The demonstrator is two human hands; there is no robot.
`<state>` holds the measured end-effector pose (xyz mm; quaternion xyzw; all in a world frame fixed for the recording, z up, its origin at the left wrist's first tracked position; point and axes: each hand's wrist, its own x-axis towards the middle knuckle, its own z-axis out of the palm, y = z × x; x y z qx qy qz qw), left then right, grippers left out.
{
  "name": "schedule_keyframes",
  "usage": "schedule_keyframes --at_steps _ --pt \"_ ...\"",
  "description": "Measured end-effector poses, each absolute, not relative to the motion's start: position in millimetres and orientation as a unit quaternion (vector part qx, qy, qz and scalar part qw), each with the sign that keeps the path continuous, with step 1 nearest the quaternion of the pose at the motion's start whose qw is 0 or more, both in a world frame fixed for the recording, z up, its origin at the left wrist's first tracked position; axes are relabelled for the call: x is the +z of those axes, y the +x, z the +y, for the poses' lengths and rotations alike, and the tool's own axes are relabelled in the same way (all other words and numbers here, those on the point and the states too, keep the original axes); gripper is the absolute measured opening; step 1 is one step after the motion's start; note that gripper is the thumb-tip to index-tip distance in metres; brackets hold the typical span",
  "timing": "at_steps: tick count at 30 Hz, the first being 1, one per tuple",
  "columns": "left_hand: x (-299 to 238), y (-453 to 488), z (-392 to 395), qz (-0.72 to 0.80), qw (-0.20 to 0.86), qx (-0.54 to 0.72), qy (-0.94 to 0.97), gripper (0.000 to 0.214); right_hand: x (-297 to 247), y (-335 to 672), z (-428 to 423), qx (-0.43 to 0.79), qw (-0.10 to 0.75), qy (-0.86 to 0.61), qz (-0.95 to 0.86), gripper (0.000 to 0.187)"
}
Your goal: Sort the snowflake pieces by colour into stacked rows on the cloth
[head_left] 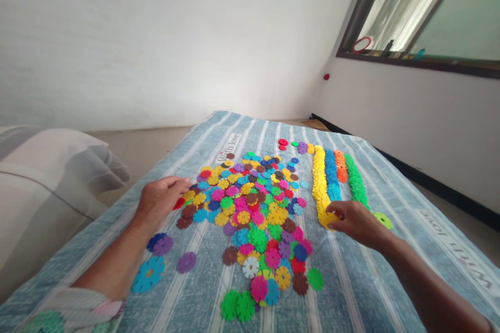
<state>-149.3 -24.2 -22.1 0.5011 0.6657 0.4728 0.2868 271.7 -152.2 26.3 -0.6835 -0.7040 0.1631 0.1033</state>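
A mixed pile of slotted plastic discs (252, 199) in many colours spreads over the middle of the cloth. My left hand (161, 197) is at the pile's left edge, its fingers stretched towards the discs, and a red disc (178, 203) shows just below the fingertips. I see nothing held in it. At the near end of a long row of overlapping yellow discs (319, 177), my right hand (351, 221) pinches a yellow disc (330, 218) between thumb and fingers. Right of that row run a blue row (332, 169), a short orange row (340, 166) and a green row (356, 182).
Striped blue cloth (187, 302) covers the surface. A few red discs (283, 142) lie at the back, and a lime disc (383, 220) sits beyond my right hand. Larger blue (149, 273) and purple discs (186, 262) lie near my left forearm. White fabric (50, 182) is at far left.
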Motion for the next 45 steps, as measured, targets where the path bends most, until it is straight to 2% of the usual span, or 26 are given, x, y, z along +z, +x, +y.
schedule_keyframes --at_steps 5,10,17,24,27,30,32,38,45 --pt "-19.7 -147.8 -26.1 0.672 0.284 0.465 0.502 0.032 22.5 272.0 -152.9 0.134 0.079 -0.706 -0.691 0.027" --pt "-20.7 -147.4 -26.6 0.668 0.287 0.467 0.504 0.033 19.4 273.1 -155.5 0.126 0.104 -0.702 -0.693 0.019" --pt "-21.4 -147.6 -27.1 0.66 0.287 0.468 0.513 0.032 16.1 270.4 -159.6 0.103 0.137 -0.716 -0.677 0.019" --pt "-21.8 -147.2 -28.8 0.658 0.278 0.463 0.525 0.033 22.4 225.4 -178.7 0.197 0.162 -0.642 -0.723 0.014" --pt "-21.3 -147.1 -30.0 0.655 0.279 0.464 0.527 0.033 22.4 206.8 -192.5 0.237 0.154 -0.588 -0.758 0.028" --pt "-21.8 -147.6 -30.2 0.653 0.278 0.465 0.529 0.033 8.1 194.6 -206.2 0.202 0.158 -0.542 -0.8 0.061" --pt "-22.6 -148.2 -29.7 0.654 0.275 0.463 0.531 0.033 -8.4 187.7 -213.6 0.155 0.163 -0.524 -0.822 0.075" --pt "-23.8 -148.7 -27.6 0.657 0.27 0.459 0.533 0.038 -46.2 165.0 -214.1 0.03 0.254 -0.464 -0.848 0.058" --pt "-21.4 -147.3 -29.6 0.652 0.274 0.467 0.531 0.037 -43.1 145.8 -159.6 0.023 0.33 -0.435 -0.838 0.039"
